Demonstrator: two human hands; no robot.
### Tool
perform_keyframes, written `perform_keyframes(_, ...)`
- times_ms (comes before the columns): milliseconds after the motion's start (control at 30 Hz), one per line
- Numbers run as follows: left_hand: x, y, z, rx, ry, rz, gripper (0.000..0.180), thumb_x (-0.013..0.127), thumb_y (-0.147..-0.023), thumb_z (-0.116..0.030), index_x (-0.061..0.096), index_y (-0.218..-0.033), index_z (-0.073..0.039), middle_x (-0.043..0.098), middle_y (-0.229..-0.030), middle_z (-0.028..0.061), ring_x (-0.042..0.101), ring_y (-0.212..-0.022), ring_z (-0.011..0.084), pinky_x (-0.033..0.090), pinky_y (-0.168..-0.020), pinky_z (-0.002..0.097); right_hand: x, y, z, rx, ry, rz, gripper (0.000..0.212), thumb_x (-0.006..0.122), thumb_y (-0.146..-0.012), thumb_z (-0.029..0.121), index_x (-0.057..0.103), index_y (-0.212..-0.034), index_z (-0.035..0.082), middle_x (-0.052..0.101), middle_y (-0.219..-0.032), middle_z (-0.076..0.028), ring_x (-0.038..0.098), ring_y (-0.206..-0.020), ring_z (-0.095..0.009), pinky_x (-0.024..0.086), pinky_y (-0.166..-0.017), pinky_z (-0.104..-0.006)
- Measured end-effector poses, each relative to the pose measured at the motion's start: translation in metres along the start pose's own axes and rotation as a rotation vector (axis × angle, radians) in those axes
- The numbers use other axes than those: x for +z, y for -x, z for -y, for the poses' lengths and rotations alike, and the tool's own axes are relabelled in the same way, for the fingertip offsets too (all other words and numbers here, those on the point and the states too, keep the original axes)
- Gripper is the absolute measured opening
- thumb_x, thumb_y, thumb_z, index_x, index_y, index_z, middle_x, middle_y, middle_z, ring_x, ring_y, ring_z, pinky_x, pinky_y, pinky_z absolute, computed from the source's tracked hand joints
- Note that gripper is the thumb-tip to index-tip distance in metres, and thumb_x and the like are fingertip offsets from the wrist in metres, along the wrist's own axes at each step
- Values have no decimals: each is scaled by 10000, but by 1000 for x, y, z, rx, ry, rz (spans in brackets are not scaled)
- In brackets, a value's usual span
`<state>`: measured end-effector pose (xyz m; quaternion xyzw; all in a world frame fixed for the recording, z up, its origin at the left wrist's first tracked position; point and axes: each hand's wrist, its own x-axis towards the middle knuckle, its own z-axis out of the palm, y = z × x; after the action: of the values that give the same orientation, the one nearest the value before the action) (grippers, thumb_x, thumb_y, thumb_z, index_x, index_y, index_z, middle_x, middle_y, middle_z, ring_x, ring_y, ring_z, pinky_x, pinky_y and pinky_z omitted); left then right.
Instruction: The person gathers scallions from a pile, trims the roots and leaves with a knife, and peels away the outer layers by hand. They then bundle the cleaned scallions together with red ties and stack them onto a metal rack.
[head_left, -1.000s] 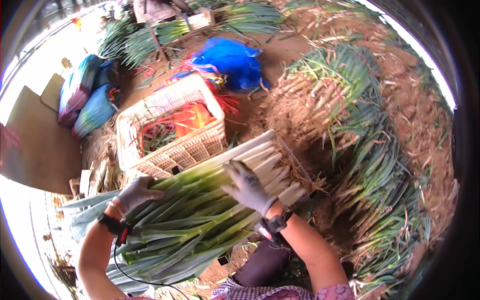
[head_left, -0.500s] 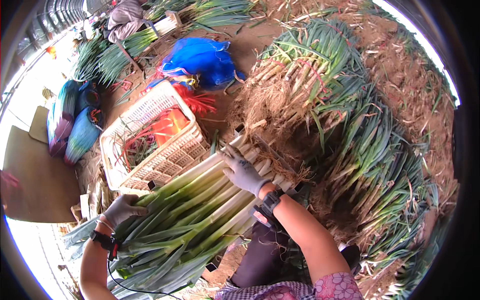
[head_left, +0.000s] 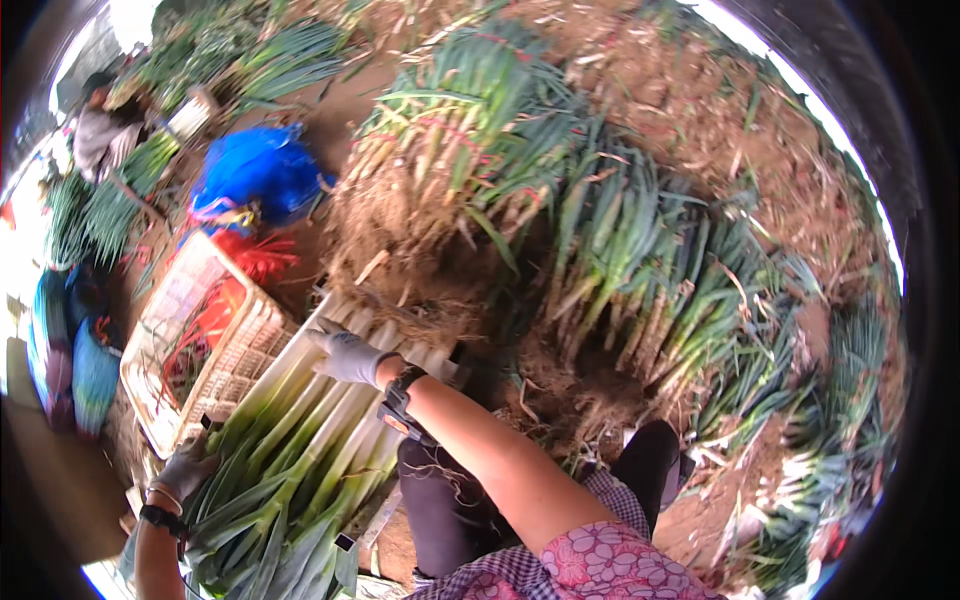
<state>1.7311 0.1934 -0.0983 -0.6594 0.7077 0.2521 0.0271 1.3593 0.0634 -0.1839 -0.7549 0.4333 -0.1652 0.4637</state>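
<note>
A row of leeks (head_left: pixel 300 420) lies side by side in front of me, white shanks and roots at the far end, green leaves toward me. My right hand (head_left: pixel 352 358), in a grey glove, rests over the white shanks near the roots, its fingers stretched out and open. At the left edge of the row, my gloved left hand (head_left: pixel 187 468) is cupped against the leaves with its fingers apart, though they are slightly blurred. Dark wrist straps sit on both wrists.
Left of the leeks stands a cream plastic crate (head_left: pixel 175 345) with red strips in it. Beyond it lie a blue net heap (head_left: pixel 255 175) and filled net bags (head_left: pixel 95 375). More bundled leeks (head_left: pixel 620 240) line the ground at right. Another person (head_left: pixel 100 130) sits far left.
My view has swung to the right, so the crate, leeks and hands appear further left and lower. My right hand stays over the shanks, and my left stays at the leaf edge.
</note>
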Motion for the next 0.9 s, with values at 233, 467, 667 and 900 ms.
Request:
perform_keyframes(233,-75,-16,-204,352,-167,-252,379,585,-857,-210,576,-1181,-13,615,-1143,181,604,-1028,296,459,-900,369,-64,166,-46,-188,-1195,-154,373,536,-926,249,547,-1247,60,544,-1288,-122,532,-1167,-215,408,-1004,-336)
perform_keyframes(467,113,-56,-483,619,1331,69,345,517,-938,-172,525,-1224,21,611,-1127,113,581,-1039,192,445,-925,309,-39,273,-235,596,-1201,-914,347,583,-875,285,604,-1139,60,633,-1048,-61,583,-933,-167,484,-791,-342)
perform_keyframes(667,225,-97,-521,159,1690,395,344,444,-969,-202,505,-1205,41,615,-1079,128,615,-982,233,477,-896,350,-50,262,-351,431,-1153,-1049,362,588,-864,256,577,-1165,55,596,-1032,-61,560,-917,-179,481,-762,-327)
perform_keyframes(900,210,-106,-534,-34,1745,389,344,430,-973,-182,500,-1196,70,632,-1016,135,624,-940,223,474,-882,354,-89,212,-381,237,-1792,-1049,244,616,-854,256,590,-1073,151,616,-989,-42,577,-933,-195,464,-816,-359)
